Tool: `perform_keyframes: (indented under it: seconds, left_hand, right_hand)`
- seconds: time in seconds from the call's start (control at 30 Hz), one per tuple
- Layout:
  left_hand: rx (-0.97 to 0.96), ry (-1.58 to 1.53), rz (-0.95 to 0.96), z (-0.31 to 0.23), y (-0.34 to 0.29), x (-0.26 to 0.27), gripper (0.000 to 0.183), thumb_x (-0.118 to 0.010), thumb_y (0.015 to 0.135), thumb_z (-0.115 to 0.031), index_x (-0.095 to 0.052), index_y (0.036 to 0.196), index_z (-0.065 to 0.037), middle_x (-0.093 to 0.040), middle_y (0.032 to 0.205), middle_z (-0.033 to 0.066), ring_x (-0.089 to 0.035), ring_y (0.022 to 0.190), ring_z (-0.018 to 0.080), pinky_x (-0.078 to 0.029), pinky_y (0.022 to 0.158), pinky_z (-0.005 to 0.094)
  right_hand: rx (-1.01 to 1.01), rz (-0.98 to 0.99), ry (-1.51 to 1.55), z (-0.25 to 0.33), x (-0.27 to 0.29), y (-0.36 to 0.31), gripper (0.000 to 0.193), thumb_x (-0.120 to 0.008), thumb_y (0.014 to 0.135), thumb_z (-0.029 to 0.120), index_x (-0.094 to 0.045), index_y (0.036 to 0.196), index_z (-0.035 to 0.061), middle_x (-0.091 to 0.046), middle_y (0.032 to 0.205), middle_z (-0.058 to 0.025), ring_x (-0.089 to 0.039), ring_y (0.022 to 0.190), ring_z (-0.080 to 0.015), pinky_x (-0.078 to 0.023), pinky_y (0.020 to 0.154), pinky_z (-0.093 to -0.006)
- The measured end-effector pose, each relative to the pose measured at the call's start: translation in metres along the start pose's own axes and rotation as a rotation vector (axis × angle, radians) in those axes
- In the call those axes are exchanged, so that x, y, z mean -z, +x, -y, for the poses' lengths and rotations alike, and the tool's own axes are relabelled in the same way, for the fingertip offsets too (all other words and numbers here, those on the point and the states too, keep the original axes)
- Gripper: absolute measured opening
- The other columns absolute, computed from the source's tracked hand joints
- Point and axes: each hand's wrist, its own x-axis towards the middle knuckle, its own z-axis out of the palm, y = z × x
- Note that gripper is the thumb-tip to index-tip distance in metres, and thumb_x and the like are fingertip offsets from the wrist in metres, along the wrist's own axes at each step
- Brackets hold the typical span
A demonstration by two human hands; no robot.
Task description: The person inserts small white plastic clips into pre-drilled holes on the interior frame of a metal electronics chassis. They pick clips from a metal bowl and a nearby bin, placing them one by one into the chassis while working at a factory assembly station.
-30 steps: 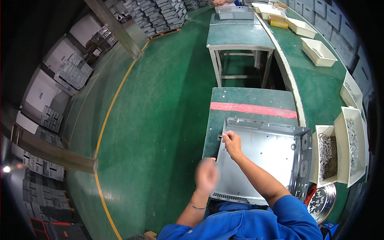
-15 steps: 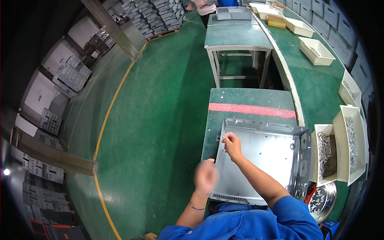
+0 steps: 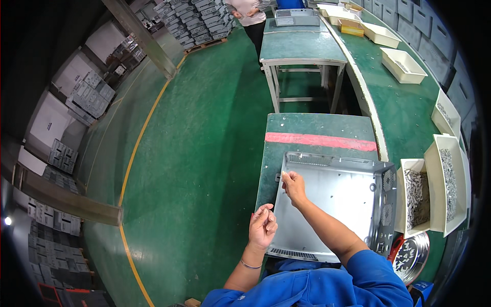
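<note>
A shallow grey metal chassis with vented walls lies open side up on the green work table in front of me. Above its left edge, my right hand is closed in a pinch; whatever sits between the fingertips is too small to name. A small metal tab sticks out from that edge beside it. My left hand is turned palm up just off the chassis's near left side, fingers curled in and thumb against them. What it holds, if anything, cannot be made out.
Two cream bins of small metal parts stand to the right. Below them is a round steel dish with loose pieces and a red-handled tool. More trays line the curved bench. Beyond a second table, a person stands near stacked grey cases.
My left hand, blurred before, now shows clearly with curled fingers. My right hand has shifted slightly down and left. The far person has come further into view.
</note>
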Motion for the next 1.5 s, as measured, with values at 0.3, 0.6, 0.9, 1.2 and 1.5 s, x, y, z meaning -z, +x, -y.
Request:
perform_keyframes:
  seconds: [0.3,0.6,0.9,1.2,1.5]
  left_hand:
    - [0.008,-0.008,0.001,0.0,-0.001,0.002,0.018,-0.041,0.085,-0.013,-0.048,0.098,-0.003,-0.05,0.064,0.0028,-0.035,0.042,0.0063,-0.025,0.036,0.0175]
    - [0.004,-0.014,-0.007,0.0,-0.001,-0.003,0.02,-0.041,0.085,-0.012,-0.048,0.101,-0.002,-0.05,0.064,0.003,-0.035,0.043,0.0064,-0.026,0.036,0.0175]
    - [-0.068,0.065,-0.052,0.004,-0.001,-0.003,0.016,-0.046,0.084,-0.019,-0.052,0.089,-0.005,-0.05,0.061,0.0026,-0.033,0.041,0.0053,-0.025,0.036,0.0172]
    - [-0.146,0.227,-0.129,0.005,-0.009,-0.003,0.026,-0.05,0.082,-0.03,-0.053,0.075,-0.005,-0.048,0.054,0.0005,-0.038,0.039,0.0039,-0.023,0.031,0.0151]
    - [-0.078,0.606,-0.212,0.003,-0.016,-0.022,0.037,-0.049,0.08,-0.039,-0.052,0.073,-0.003,-0.047,0.05,0.002,-0.034,0.035,0.0029,-0.022,0.03,0.0143]
  right_hand:
    - [0.062,0.061,0.083,0.007,-0.001,-0.011,0.019,-0.051,0.078,0.022,-0.048,0.068,0.0056,-0.049,0.057,-0.0017,-0.042,0.043,-0.0066,-0.033,0.034,-0.0212]
    - [0.106,0.028,-0.024,0.005,0.001,-0.002,0.02,-0.054,0.076,0.021,-0.049,0.065,0.0054,-0.051,0.053,-0.0023,-0.043,0.041,-0.007,-0.033,0.035,-0.0226]
    - [0.121,0.029,-0.124,0.004,0.006,0.001,0.023,-0.056,0.075,0.025,-0.05,0.067,0.0036,-0.051,0.058,-0.0031,-0.045,0.051,-0.0078,-0.035,0.044,-0.0241]
    - [0.437,0.667,-0.477,0.045,0.017,-0.095,0.014,-0.058,0.073,0.017,-0.052,0.082,0.0079,-0.052,0.072,-0.004,-0.05,0.063,-0.0156,-0.041,0.055,-0.0276]
    - [0.602,0.546,-0.626,0.051,0.026,-0.109,0.01,-0.055,0.074,0.016,-0.052,0.076,0.007,-0.053,0.071,-0.0066,-0.052,0.061,-0.0232,-0.041,0.054,-0.0327]
